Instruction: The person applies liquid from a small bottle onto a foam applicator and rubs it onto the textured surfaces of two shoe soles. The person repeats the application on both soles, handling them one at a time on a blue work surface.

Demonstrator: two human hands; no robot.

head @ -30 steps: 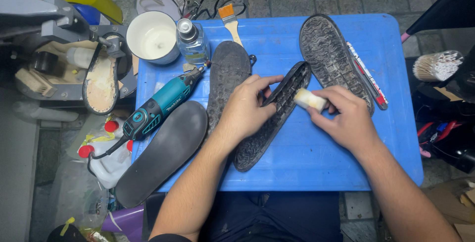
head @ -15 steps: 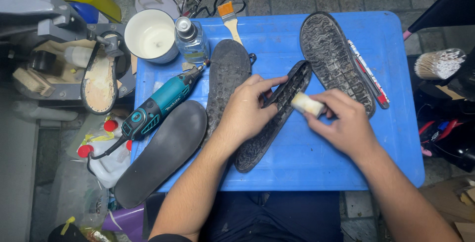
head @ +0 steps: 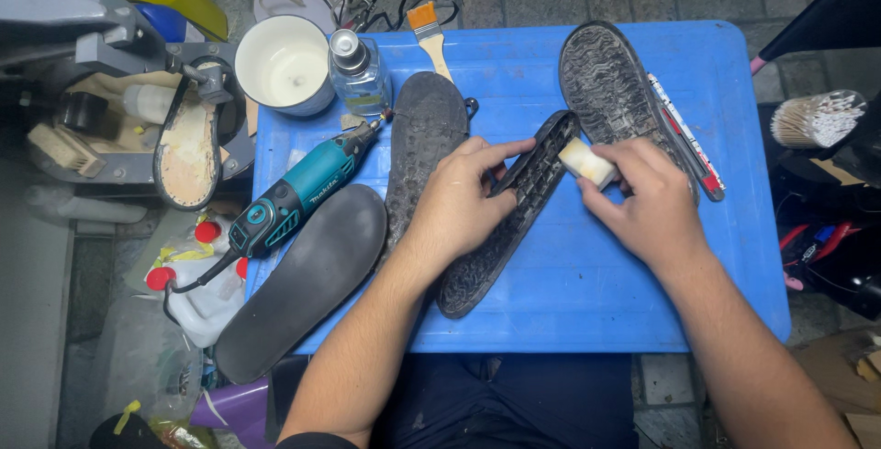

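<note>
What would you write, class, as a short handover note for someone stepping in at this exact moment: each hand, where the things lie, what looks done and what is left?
Left hand: pins the black sole on edge on the blue table.
Right hand: presses a pale block against the sole's upper end.
Nearby: a second sole tread up at the back, two insoles on the left, a rotary tool, a brush, a white cup.
Done: cannot tell how much is rubbed.
Left: probably the lower part of the sole.

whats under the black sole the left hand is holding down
The blue table top shows around the black sole, and its left edge meets a grey insole. The left hand covers its middle, so that overlap stays hidden.
</note>
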